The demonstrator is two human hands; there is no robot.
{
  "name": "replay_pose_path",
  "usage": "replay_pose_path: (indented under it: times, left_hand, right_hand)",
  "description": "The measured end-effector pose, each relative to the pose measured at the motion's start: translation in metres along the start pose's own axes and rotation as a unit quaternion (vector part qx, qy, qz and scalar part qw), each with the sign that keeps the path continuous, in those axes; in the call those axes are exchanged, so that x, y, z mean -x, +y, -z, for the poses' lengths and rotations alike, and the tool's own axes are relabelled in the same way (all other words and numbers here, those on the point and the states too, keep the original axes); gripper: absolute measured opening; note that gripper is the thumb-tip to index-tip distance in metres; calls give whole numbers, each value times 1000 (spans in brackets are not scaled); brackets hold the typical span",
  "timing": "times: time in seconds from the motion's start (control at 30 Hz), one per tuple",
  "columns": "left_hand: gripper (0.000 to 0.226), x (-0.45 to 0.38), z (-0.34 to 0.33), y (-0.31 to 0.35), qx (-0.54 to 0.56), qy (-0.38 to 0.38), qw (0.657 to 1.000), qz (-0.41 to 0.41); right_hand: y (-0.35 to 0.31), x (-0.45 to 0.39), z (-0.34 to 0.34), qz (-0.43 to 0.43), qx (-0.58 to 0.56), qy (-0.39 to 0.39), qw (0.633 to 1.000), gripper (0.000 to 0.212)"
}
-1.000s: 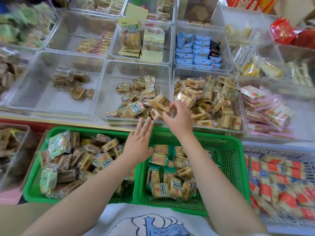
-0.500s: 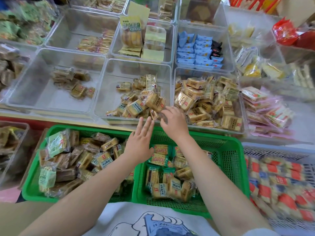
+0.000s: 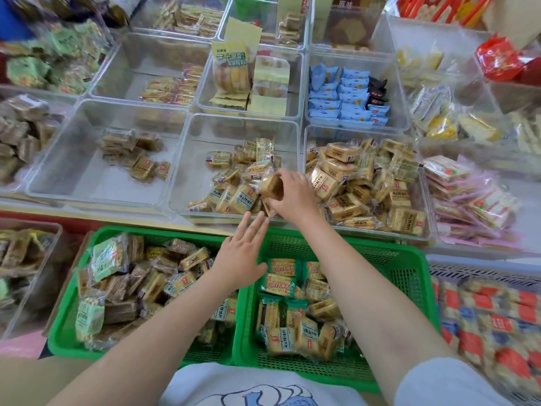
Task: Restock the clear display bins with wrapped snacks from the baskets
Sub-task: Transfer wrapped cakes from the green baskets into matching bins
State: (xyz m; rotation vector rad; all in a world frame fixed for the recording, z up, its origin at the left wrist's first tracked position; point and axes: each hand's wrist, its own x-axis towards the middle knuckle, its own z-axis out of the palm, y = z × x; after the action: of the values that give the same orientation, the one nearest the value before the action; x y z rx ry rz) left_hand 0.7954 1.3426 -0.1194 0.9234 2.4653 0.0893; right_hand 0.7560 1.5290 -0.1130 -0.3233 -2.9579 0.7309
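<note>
2 green baskets sit below the clear bins. Right hand grips a wrapped snack over the middle bin, near its front edge, end face toward the camera. Left hand hovers flat, fingers straight, above the baskets' shared rims.

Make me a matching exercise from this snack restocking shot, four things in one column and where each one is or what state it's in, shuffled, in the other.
Things
1. right hand
2. left hand
3. blue wrapped snacks
4. green-wrapped crackers

Places or states
A. lying in the right green basket
B. fingers straight, holding nothing, above the rims where the two green baskets meet
C. gripping a wrapped snack over the middle clear bin
D. stacked in a clear bin in the row behind

Pairs: 1-C, 2-B, 3-D, 4-A
</note>
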Motion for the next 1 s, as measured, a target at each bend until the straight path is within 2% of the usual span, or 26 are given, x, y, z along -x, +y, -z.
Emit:
replay_pose_path:
  times: [0.07, 0.13, 0.23, 0.33, 0.4, 0.47, 0.53, 0.6, 0.67, 0.73, 0.87, 0.93, 1.0]
  left_hand:
    - [97, 0, -1, 5, -21, 8, 1000, 8]
    - [94, -3, -3, 13, -50, 31, 998, 11]
    - [93, -14, -7, 31, -69, 53, 995, -39]
    - [94, -28, -11, 51, -63, 51, 994, -70]
    - [95, -33, -11, 57, -74, 43, 994, -65]
    - [97, -34, -9, 57, -85, 31, 994, -58]
    - [99, -35, -8, 55, -90, 23, 994, -56]
    - [101, -35, -8, 56, -95, 21, 994, -55]
    - [103, -35, -9, 58, -97, 16, 994, -54]
    - [104, -35, -12, 58, -103, 15, 993, -55]
    - [103, -35, -10, 56, -95, 20, 993, -60]
    - [92, -31, -9, 59, -52, 53, 994, -74]
    - [78, -22, -9, 62, 12, 103, 989, -106]
  right_hand:
    - [0, 8, 13, -20, -74, 30, 997, 52]
    - [6, 17, 31, -38, -100, 80, 991, 46]
    - [32, 21, 59, -63, -65, 188, 978, 33]
    - [66, 18, 87, -109, 12, 273, 956, 29]
    - [86, 12, 100, -147, 46, 251, 956, 29]
    - [100, 9, 100, -184, 100, 153, 966, 39]
    - [106, 13, 92, -185, 139, 63, 971, 56]
    - [106, 21, 85, -176, 138, 33, 974, 66]
    - [105, 30, 84, -183, 123, 19, 975, 68]
    - [102, 39, 86, -182, 107, 37, 977, 61]
    - [83, 80, 74, -107, 47, 183, 976, 25]
    - [76, 107, 60, -136, -26, 132, 982, 14]
    - [82, 129, 37, -205, -40, 9, 978, 16]
